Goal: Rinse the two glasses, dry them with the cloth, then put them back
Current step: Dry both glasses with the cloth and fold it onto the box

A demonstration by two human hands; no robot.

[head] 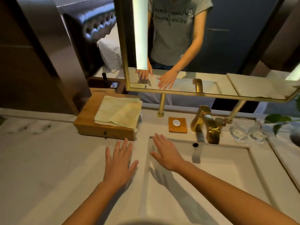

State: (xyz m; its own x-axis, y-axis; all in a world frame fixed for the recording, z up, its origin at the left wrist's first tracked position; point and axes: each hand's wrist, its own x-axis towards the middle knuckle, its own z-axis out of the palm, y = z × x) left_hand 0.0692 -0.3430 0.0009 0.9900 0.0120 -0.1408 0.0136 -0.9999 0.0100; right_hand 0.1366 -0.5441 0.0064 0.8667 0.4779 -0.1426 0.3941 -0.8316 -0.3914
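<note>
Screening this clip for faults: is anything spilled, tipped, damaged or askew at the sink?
Nothing stands out. Both clear glasses stand beside the gold faucet, and the folded pale cloth lies on the wooden box.

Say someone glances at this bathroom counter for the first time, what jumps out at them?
Two open hands fill the foreground: the left hand spread over the countertop, the right hand over the left edge of the sink. Behind them a gold faucet stands below a gold-framed mirror. A folded cloth lies on a wooden box, and a clear glass and a second glass stand beyond the faucet.
</note>
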